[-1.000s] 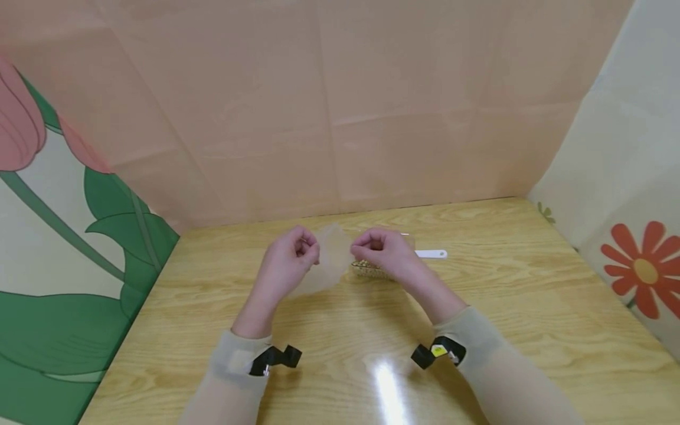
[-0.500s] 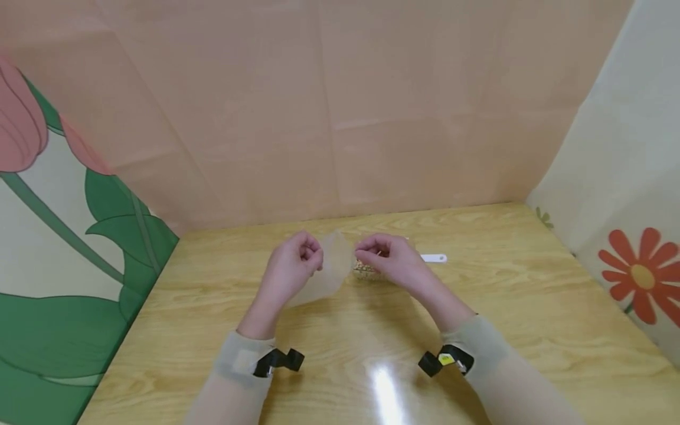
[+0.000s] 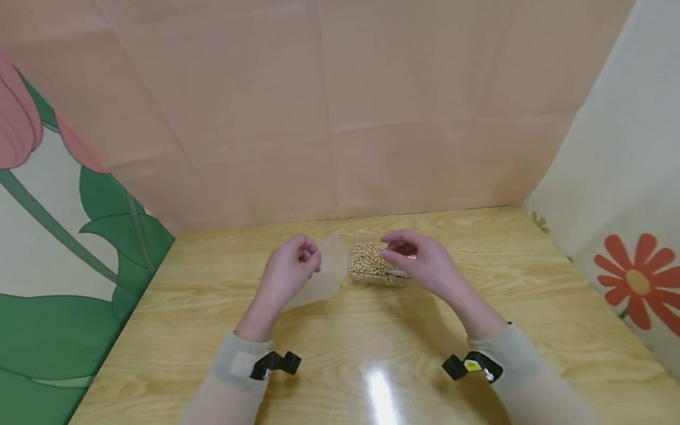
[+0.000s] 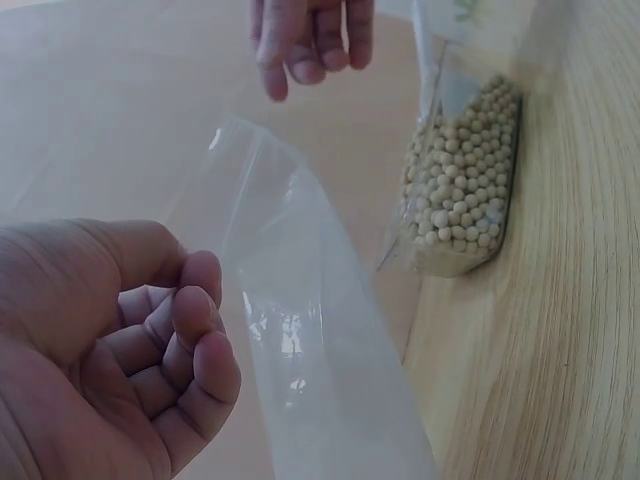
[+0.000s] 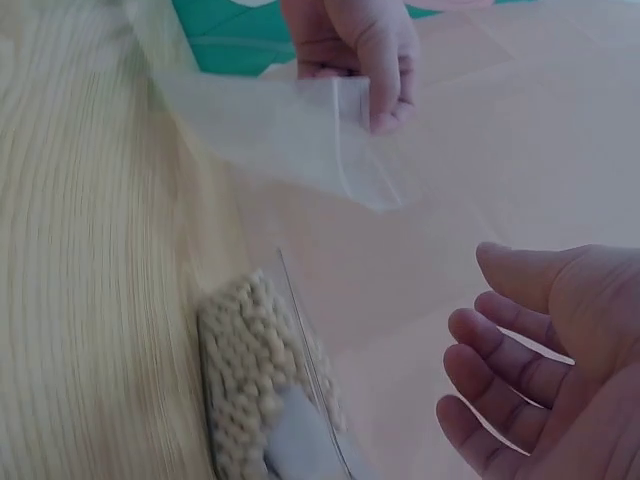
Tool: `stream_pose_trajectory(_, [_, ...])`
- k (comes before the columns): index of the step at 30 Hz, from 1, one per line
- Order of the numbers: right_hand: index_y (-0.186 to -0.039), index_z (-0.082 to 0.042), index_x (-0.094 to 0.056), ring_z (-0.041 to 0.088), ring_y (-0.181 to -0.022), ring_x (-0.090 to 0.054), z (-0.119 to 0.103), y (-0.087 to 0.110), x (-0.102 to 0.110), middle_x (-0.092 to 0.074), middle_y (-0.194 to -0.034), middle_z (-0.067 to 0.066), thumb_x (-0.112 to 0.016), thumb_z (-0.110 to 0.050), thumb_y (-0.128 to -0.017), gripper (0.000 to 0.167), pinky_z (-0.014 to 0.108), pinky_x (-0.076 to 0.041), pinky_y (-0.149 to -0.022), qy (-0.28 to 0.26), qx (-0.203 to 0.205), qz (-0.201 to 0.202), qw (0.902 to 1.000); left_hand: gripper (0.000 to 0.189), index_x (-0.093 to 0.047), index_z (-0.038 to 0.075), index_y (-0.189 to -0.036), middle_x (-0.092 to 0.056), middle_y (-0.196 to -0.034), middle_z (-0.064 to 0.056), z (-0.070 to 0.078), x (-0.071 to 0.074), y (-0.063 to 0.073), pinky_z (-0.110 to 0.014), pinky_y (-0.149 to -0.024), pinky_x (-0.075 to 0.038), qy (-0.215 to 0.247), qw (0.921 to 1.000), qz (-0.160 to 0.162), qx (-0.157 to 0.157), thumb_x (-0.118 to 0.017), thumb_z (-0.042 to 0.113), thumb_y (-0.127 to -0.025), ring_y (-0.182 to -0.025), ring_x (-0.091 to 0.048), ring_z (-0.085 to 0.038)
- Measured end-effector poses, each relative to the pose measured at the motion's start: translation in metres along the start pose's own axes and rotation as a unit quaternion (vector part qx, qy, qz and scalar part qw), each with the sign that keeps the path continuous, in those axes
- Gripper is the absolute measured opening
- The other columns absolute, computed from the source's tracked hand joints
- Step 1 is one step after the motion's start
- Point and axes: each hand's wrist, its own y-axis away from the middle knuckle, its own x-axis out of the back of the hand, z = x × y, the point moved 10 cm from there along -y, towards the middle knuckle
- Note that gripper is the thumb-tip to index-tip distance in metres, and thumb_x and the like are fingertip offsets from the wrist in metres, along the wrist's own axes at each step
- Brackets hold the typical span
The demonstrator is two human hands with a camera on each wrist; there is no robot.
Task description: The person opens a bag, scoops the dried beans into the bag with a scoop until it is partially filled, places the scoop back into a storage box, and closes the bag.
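My left hand (image 3: 289, 268) pinches a translucent plastic zip bag (image 3: 323, 277) near its top edge between thumb and fingers. The bag hangs loosely above the table, and its seal line shows in the right wrist view. My right hand (image 3: 425, 262) holds nothing; its thumb and fingers are parted and loosely bent over the right side of a clear box (image 3: 379, 280). Pale round beans (image 4: 460, 195) fill that box. A whitish spoon or scoop (image 5: 302, 440) lies among the beans, partly outside the right wrist view. In the head view my right hand hides the box's right end.
The box stands on a wood-grain table (image 3: 340, 342), toward its back. A plain pinkish sheet (image 3: 329, 118) rises behind the table. Printed flower panels border it: green leaves (image 3: 48, 330) at the left and a red flower (image 3: 637, 282) at the right.
My right hand has moved right, away from the bag, and its fingers have spread apart. More of the bean box shows. My left hand stays nearly in place with the bag.
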Motion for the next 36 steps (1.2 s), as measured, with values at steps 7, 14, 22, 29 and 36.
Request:
stream_pose_trajectory(7, [-0.143,-0.013,-0.072,0.039,-0.134,-0.063,0.015,0.008,0.023,-0.074,-0.133,0.009,-0.080,-0.033,-0.104,0.044,0.065,-0.047,-0.111,0.012,0.008,0.013,0.9998,0.004,-0.070,0.013,-0.104,-0.072,-0.082,0.004,-0.002,0.000,-0.001,-0.035,-0.062,-0.050,-0.002,1.0000,0.005,0.001,-0.068,0.013,-0.107,-0.074,-0.066,-0.020])
stream_pose_trajectory(14, [-0.149,-0.012,-0.068,0.041,-0.148,-0.051,0.034,0.014,0.036,-0.064,-0.153,0.012,-0.081,-0.034,-0.103,0.052,0.069,-0.037,-0.119,0.044,0.016,-0.001,0.9989,0.004,-0.070,0.015,-0.104,-0.073,-0.084,0.004,-0.001,0.001,-0.001,-0.034,-0.060,-0.050,-0.005,1.0000,0.008,-0.002,-0.068,0.013,-0.107,-0.074,-0.067,-0.019])
stream_pose_trajectory(22, [-0.154,-0.003,-0.061,0.046,-0.148,-0.049,0.050,0.018,0.042,-0.060,-0.156,0.020,-0.084,-0.027,-0.101,0.062,0.070,-0.037,-0.119,0.055,0.056,-0.027,0.9965,0.005,-0.069,0.012,-0.104,-0.073,-0.083,0.003,0.001,0.002,-0.002,-0.033,-0.060,-0.051,-0.002,0.9999,0.007,-0.010,-0.066,0.012,-0.108,-0.073,-0.067,-0.017])
stream_pose_trajectory(29, [-0.158,-0.003,-0.056,0.044,-0.137,-0.060,0.069,0.019,0.035,-0.061,-0.154,0.021,-0.083,-0.025,-0.101,0.067,0.066,-0.043,-0.115,0.034,0.043,-0.051,0.9972,0.003,-0.070,0.011,-0.106,-0.072,-0.084,0.003,-0.002,0.001,-0.002,-0.034,-0.062,-0.051,-0.002,1.0000,0.005,0.000,-0.067,0.012,-0.107,-0.075,-0.068,-0.019])
stream_pose_trajectory(36, [-0.157,-0.002,-0.058,0.030,-0.112,-0.070,0.080,0.014,0.028,-0.074,-0.132,0.015,-0.084,-0.025,-0.101,0.066,0.040,-0.056,-0.093,0.042,0.024,-0.059,0.9971,0.004,-0.070,0.011,-0.108,-0.073,-0.084,0.002,-0.004,-0.001,-0.003,-0.035,-0.062,-0.053,0.001,1.0000,0.003,0.003,-0.067,0.013,-0.107,-0.075,-0.068,-0.019])
